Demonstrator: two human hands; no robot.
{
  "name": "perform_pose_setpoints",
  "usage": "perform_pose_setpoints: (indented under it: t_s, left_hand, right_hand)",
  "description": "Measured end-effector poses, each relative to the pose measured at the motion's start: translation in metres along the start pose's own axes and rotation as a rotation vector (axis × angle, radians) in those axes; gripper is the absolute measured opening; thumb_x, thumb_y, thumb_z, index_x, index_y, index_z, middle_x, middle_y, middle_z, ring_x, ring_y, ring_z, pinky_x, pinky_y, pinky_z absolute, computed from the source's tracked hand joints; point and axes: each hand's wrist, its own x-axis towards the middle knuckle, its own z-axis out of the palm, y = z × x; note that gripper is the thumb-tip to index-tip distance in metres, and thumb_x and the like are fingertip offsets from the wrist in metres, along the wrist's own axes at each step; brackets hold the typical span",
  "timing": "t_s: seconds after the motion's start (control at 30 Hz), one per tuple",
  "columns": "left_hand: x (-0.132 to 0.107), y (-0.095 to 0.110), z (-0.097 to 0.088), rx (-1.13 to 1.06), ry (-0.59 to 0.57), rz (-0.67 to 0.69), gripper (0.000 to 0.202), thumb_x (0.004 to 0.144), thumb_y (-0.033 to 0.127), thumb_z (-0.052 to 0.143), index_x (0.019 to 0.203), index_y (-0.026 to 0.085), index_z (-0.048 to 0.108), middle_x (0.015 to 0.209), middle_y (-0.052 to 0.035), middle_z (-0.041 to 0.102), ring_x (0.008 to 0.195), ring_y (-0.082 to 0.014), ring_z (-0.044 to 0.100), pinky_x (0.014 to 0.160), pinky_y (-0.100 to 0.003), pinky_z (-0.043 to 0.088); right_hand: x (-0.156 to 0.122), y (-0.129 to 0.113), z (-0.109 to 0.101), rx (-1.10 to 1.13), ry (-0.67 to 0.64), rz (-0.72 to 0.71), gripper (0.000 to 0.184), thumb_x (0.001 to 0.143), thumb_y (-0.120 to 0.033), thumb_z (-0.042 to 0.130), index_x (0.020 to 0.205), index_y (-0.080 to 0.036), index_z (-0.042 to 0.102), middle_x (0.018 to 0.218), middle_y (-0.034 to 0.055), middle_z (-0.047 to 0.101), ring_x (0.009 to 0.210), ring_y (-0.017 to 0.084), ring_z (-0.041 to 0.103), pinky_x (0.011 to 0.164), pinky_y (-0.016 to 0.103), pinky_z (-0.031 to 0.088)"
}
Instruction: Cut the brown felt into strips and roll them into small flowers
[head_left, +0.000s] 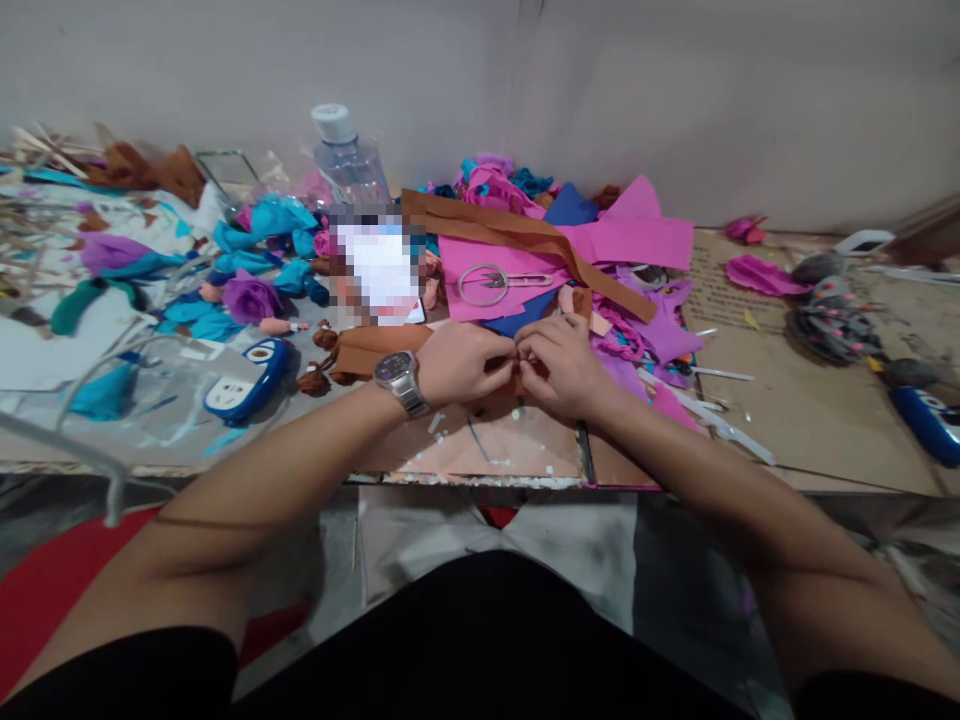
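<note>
- Brown piece (517,382): between the two hands, at their meeting fingertips, over the near part of the table (525,440). Mostly hidden by fingers; exact shape can't be told.
- Left hand (469,362): thumb and fingers pinching the brown piece from its left. Watch (397,378) on that wrist.
- Right hand (561,365): fingers curled in, pinching the same piece from its right, fingertips next to the left's.
- Brown paper (371,350): just left of left hand.
- Snips (495,283): beyond both hands, on pink paper (461,258).
- Long brown strip (540,240): farther back, across the pink paper.
</note>
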Motion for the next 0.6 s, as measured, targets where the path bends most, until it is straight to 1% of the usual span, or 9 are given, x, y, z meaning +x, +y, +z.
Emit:
perform_pose_setpoints:
  t_s: [0.13,0.27,0.33,0.47,0.6]
  left_hand:
    - [-0.0005,-0.0023,0.0025,0.06,0.031,0.037,0.031,0.1,0.033,0.052,0.082,0.02,0.073,0.081,-0.0053,0.077,0.071,-0.0187,0.067,0.062,-0.033,0.032]
    - [-0.0014,-0.0057,0.0032,0.093,0.019,0.023,0.034,0.107,0.038,0.048,0.098,0.022,0.077,0.09,-0.0044,0.08,0.077,-0.0193,0.071,0.062,-0.033,0.033]
    - [-0.0015,-0.0067,0.0033,0.1,0.002,0.013,0.035,0.109,0.04,0.047,0.103,0.022,0.077,0.094,-0.0045,0.081,0.08,-0.0197,0.073,0.063,-0.032,0.033]
    - [-0.0007,-0.0064,0.0047,0.104,-0.001,0.009,0.037,0.109,0.041,0.047,0.101,0.022,0.078,0.096,-0.0053,0.082,0.082,-0.0205,0.073,0.064,-0.032,0.036]
    - [-0.0001,-0.0036,0.0038,0.08,0.0,0.016,0.037,0.108,0.04,0.048,0.098,0.022,0.078,0.093,-0.0058,0.081,0.081,-0.021,0.073,0.066,-0.033,0.038]
  right_hand:
    - [-0.0003,-0.0001,-0.0006,0.047,0.003,0.045,0.005,0.091,-0.02,0.061,0.09,-0.023,0.057,0.111,0.0067,0.078,0.109,0.028,0.064,0.101,0.05,0.031]
    - [-0.0016,0.0028,-0.0018,0.099,0.038,0.065,0.003,0.094,-0.023,0.062,0.091,-0.024,0.06,0.108,0.0053,0.077,0.107,0.027,0.065,0.101,0.049,0.032]
    - [-0.0021,0.0035,-0.0026,0.112,0.047,0.061,0.003,0.095,-0.023,0.061,0.092,-0.023,0.06,0.106,0.0051,0.076,0.106,0.026,0.065,0.1,0.049,0.033]
    - [-0.0016,0.0023,-0.0033,0.104,0.048,0.059,0.004,0.092,-0.021,0.059,0.09,-0.024,0.058,0.105,0.0055,0.076,0.105,0.027,0.064,0.098,0.049,0.033]
    - [-0.0011,0.0025,-0.0025,0.085,0.042,0.053,0.005,0.091,-0.02,0.059,0.088,-0.024,0.057,0.105,0.005,0.076,0.107,0.027,0.063,0.099,0.05,0.032]
